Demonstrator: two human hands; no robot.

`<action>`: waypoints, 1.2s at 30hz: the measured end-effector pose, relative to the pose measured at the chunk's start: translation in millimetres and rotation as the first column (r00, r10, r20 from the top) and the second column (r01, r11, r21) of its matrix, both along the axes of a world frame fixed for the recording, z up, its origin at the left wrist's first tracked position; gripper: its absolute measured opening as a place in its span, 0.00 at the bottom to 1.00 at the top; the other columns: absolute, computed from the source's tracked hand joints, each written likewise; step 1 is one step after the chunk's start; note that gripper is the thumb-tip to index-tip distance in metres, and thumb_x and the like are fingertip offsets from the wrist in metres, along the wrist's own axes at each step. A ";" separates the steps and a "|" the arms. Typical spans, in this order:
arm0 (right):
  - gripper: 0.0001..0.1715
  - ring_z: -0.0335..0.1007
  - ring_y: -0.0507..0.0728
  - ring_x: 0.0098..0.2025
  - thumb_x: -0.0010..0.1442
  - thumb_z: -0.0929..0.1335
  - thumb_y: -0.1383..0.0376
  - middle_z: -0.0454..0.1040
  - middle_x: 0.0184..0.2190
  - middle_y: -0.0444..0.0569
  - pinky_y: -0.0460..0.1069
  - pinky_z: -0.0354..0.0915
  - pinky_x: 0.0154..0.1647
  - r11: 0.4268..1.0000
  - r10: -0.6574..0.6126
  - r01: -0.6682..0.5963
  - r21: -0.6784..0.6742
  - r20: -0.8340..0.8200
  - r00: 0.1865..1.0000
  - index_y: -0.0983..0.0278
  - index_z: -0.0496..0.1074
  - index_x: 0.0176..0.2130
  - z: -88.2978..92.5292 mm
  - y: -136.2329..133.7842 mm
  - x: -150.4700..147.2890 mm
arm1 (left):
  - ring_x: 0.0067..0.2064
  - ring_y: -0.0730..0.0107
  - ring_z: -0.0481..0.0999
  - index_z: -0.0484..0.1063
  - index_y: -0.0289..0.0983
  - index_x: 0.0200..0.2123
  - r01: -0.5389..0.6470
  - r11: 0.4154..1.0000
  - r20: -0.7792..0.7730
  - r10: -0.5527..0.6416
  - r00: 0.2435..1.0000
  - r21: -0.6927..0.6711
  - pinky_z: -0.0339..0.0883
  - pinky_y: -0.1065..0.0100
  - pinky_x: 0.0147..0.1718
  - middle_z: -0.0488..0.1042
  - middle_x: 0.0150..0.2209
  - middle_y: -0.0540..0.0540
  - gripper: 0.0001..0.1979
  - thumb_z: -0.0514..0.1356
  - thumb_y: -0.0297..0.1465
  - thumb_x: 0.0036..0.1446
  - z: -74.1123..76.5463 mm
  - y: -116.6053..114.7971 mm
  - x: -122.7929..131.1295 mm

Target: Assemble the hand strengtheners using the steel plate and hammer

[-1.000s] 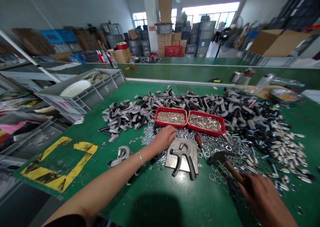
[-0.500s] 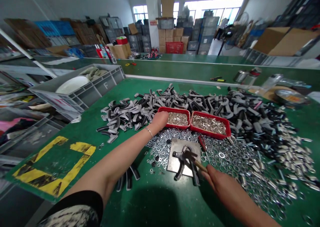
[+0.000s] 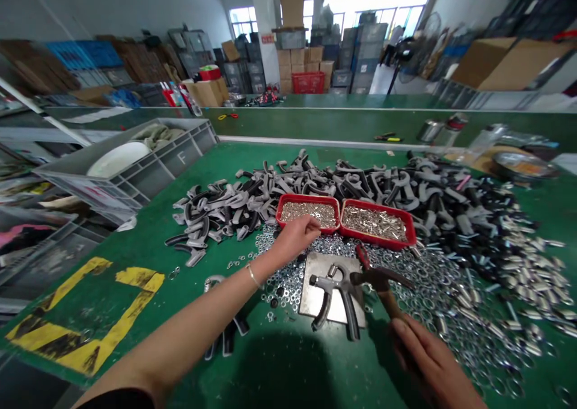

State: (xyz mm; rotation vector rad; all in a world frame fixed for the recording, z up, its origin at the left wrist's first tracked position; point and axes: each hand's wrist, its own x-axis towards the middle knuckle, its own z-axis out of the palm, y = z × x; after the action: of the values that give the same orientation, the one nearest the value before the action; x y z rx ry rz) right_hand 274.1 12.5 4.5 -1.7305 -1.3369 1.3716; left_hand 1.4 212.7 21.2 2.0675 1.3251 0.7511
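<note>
Counter: a green top (image 3: 153, 234) carried everything close by, with a square of yellow-and-black tape (image 3: 142, 276) worn at the left.
Plate: a flat metal plate (image 3: 311, 304) lay near the middle, and on it rested the grey-and-black hand grip (image 3: 331, 284), its two handles pointing toward the person.
Hands: the right hand (image 3: 421, 352) was closed round the wooden handle of the hammer (image 3: 381, 279), its head just right of the hand grip; the left hand (image 3: 300, 236) was at the near edge of the left red tray (image 3: 282, 221), fingers bunched, though I could not tell whether they pinched a small part.
Trays: the left one and the right red tray (image 3: 383, 239) stood end to end, filled with small metal pieces.
Loose parts: metal rings (image 3: 428, 279) spread round the plate; grey-and-black handles (image 3: 238, 198) were heaped behind the trays.
Left side: a grey crate (image 3: 166, 165) marked F.
Beyond: a second green strip with yellow-handled scissors (image 3: 228, 116).
Room: a white pillar (image 3: 265, 54), stacked cardboard boxes (image 3: 297, 57), a red crate (image 3: 309, 83) and bright windows (image 3: 396, 9).
</note>
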 end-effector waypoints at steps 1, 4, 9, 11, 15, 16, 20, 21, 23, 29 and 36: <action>0.25 0.68 0.53 0.28 0.61 0.64 0.42 0.71 0.26 0.44 0.44 0.65 0.26 0.994 -0.109 0.109 -0.015 -0.061 0.992 0.60 0.69 0.33 -4.6 -7.4 -1.3 | 0.36 0.68 0.76 0.74 0.36 0.39 0.038 0.994 0.094 -0.029 0.995 -0.099 0.69 0.67 0.37 0.79 0.35 0.46 0.05 0.60 0.28 0.58 -3.5 -12.8 4.9; 0.25 0.58 0.48 0.17 0.59 0.66 0.41 0.68 0.21 0.39 0.42 0.56 0.15 0.942 -0.326 0.299 -0.151 -0.216 0.920 0.59 0.68 0.41 -20.0 -25.2 -6.1 | 0.32 0.69 0.74 0.74 0.36 0.35 0.139 0.955 0.193 -0.089 0.977 -0.261 0.67 0.68 0.34 0.77 0.31 0.48 0.05 0.60 0.31 0.59 -18.1 -39.6 18.2; 0.24 0.40 0.43 0.11 0.59 0.67 0.43 0.58 0.14 0.32 0.39 0.43 0.09 0.924 -0.372 0.298 -0.240 -0.385 0.845 0.60 0.64 0.37 -39.7 -28.2 -8.6 | 0.41 0.65 0.74 0.75 0.37 0.33 0.113 0.988 0.086 -0.104 0.991 -0.105 0.65 0.65 0.43 0.75 0.36 0.47 0.07 0.58 0.32 0.61 -35.2 -46.0 32.1; 0.24 0.39 0.43 0.11 0.59 0.68 0.43 0.56 0.14 0.31 0.39 0.41 0.09 0.925 -0.369 0.288 -0.247 -0.415 0.831 0.60 0.63 0.36 -43.7 -25.5 -8.7 | 0.40 0.65 0.74 0.75 0.37 0.33 0.079 0.992 0.057 -0.073 0.996 -0.099 0.65 0.65 0.43 0.75 0.35 0.47 0.07 0.58 0.32 0.61 -37.5 -45.9 36.0; 0.24 0.41 0.43 0.10 0.58 0.68 0.43 0.59 0.14 0.32 0.39 0.42 0.09 0.935 -0.342 0.264 -0.239 -0.403 0.849 0.59 0.62 0.35 -47.4 -23.1 -9.6 | 0.40 0.64 0.74 0.77 0.37 0.32 0.047 0.993 0.049 -0.041 0.998 -0.112 0.65 0.66 0.42 0.76 0.33 0.47 0.08 0.59 0.31 0.61 -41.3 -49.0 41.9; 0.24 0.42 0.43 0.10 0.58 0.67 0.43 0.59 0.14 0.32 0.39 0.41 0.09 0.934 -0.343 0.262 -0.245 -0.398 0.851 0.59 0.62 0.35 -47.8 -23.0 -9.5 | 0.39 0.64 0.74 0.77 0.37 0.31 0.038 0.993 0.051 -0.033 0.998 -0.110 0.64 0.66 0.42 0.77 0.33 0.47 0.08 0.60 0.31 0.60 -42.4 -49.6 42.9; 0.25 0.44 0.44 0.10 0.58 0.67 0.42 0.58 0.14 0.32 0.39 0.42 0.09 0.929 -0.346 0.252 -0.269 -0.398 0.849 0.59 0.63 0.37 -48.8 -23.1 -7.8 | 0.38 0.65 0.74 0.78 0.37 0.31 0.008 0.993 0.053 -0.002 0.999 -0.114 0.64 0.66 0.41 0.77 0.32 0.47 0.08 0.60 0.31 0.60 -45.9 -49.4 44.5; 0.25 0.44 0.44 0.10 0.59 0.67 0.42 0.58 0.14 0.32 0.40 0.43 0.09 0.936 -0.329 0.241 -0.255 -0.398 0.856 0.59 0.63 0.37 -49.0 -23.1 -7.4 | 0.38 0.65 0.74 0.78 0.37 0.31 0.006 0.993 0.051 0.000 0.999 -0.114 0.64 0.66 0.41 0.77 0.32 0.48 0.08 0.60 0.31 0.60 -46.3 -49.1 44.6; 0.24 0.44 0.44 0.10 0.59 0.66 0.42 0.59 0.14 0.32 0.40 0.45 0.09 0.950 -0.293 0.218 -0.225 -0.392 0.872 0.59 0.62 0.35 -49.5 -23.0 -6.9 | 0.37 0.65 0.74 0.77 0.37 0.30 0.003 0.994 0.045 0.002 0.999 -0.111 0.64 0.66 0.41 0.76 0.32 0.48 0.08 0.60 0.31 0.60 -46.9 -49.1 44.6; 0.25 0.45 0.44 0.10 0.59 0.65 0.41 0.60 0.13 0.32 0.40 0.45 0.09 0.947 -0.299 0.232 -0.221 -0.344 0.890 0.59 0.62 0.34 -51.3 -22.1 -7.5 | 0.38 0.66 0.74 0.75 0.36 0.31 0.010 1.000 -0.002 -0.010 1.000 -0.020 0.66 0.66 0.41 0.74 0.33 0.47 0.07 0.59 0.29 0.62 -49.9 -54.0 45.9; 0.24 0.46 0.44 0.09 0.61 0.64 0.42 0.61 0.13 0.32 0.41 0.43 0.09 0.965 -0.246 0.198 -0.174 -0.330 0.911 0.59 0.61 0.35 -50.6 -23.5 -8.1 | 0.44 0.61 0.70 0.71 0.34 0.38 0.376 0.875 -0.344 -0.268 0.900 0.304 0.67 0.60 0.45 0.72 0.39 0.42 0.09 0.51 0.29 0.67 -62.2 -47.2 39.8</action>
State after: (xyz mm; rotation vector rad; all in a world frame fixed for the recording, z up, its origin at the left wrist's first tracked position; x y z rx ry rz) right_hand 265.9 -11.0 -46.1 -1.5719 -0.8412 1.5758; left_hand 41.2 165.5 -40.9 2.7035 0.9842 0.5870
